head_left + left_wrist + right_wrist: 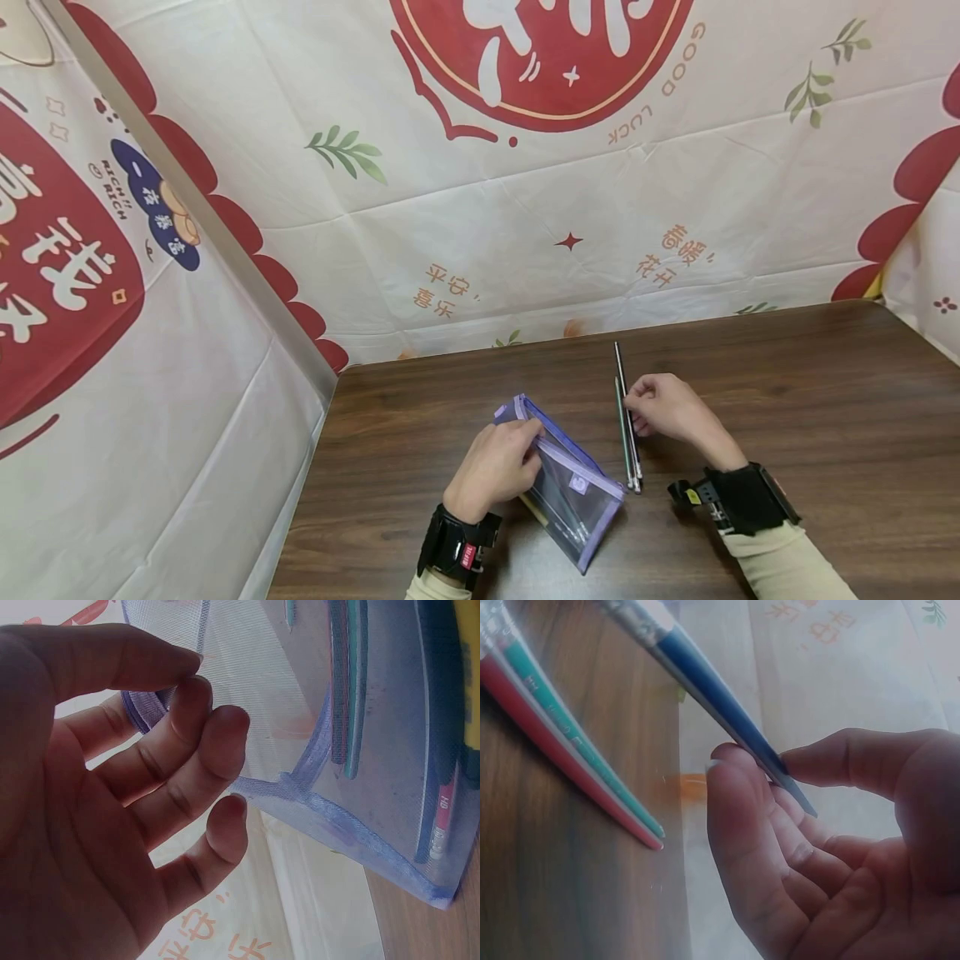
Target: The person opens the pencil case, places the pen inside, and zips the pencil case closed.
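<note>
My left hand [495, 467] pinches the edge of a purple-trimmed mesh pencil case [602, 498] between thumb and fingers. Through the mesh, the left wrist view shows several pencils, among them a teal one [355, 690], and a yellow item [468, 682]. To the right of the case, my right hand [663, 407] pinches a blue pencil [712, 697] near one end with thumb and fingers. Beside that pencil, a green pencil [585, 742] and a red pencil [562, 754] lie side by side on the table.
The brown wooden table [810, 417] carries the case and pencils. A printed white cloth [487, 200] hangs along its far side, and another cloth panel [180, 400] slants along the left. Black straps with cameras wrap both wrists.
</note>
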`<state>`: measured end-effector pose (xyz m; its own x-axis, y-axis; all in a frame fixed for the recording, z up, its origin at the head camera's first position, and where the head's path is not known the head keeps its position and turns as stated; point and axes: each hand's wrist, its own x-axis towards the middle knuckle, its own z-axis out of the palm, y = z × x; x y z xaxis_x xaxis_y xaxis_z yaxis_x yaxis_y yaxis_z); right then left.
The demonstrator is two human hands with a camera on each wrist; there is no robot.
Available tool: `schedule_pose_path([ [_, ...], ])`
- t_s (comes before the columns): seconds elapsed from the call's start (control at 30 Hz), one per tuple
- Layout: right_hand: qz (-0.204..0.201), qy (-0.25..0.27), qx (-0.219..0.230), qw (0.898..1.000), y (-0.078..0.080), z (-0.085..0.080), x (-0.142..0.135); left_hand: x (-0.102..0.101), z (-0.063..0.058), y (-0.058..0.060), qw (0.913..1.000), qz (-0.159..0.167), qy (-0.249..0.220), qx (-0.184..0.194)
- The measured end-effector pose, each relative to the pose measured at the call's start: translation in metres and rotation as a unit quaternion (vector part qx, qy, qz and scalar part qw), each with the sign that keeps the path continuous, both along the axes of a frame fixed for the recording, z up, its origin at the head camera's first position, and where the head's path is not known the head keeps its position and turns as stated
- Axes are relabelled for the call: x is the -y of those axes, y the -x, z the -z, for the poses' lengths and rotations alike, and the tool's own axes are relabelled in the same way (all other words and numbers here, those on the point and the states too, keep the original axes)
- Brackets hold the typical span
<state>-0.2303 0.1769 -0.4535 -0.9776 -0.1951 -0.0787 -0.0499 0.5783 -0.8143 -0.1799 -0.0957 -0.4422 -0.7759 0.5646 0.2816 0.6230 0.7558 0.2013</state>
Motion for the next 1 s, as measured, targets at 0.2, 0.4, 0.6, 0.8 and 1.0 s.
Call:
schedule_pose_path([
  [0.2, 0.003, -0.007, -0.007, 1.000, -0.0014, -0.0014, 0.0011, 0.0003, 0.0003, -0.0003, 1.0000, 0.002, 0.000, 0.000],
  [0.4, -0.001, -0.004, -0.009, 1.000, -0.0025, -0.0032, 0.0028, 0.0001, -0.0002, -0.0009, 1.0000, -0.001, 0.000, 0.003],
  [0.6, -0.005, 0.011, -0.013, 1.000, -0.0032, -0.0042, 0.0032, 0.0001, -0.0006, -0.0011, 1.0000, -0.003, 0.001, 0.009],
  [0.8, -0.005, 0.026, -0.015, 1.000, -0.0038, -0.0058, 0.0049, 0.0002, -0.0014, -0.0012, 0.9999, -0.002, 0.000, 0.014],
  [1.0, 0.002, 0.026, -0.020, 0.999, -0.0046, -0.0074, 0.0050, 0.0003, -0.0012, -0.0011, 0.9999, 0.001, 0.000, 0.014],
])
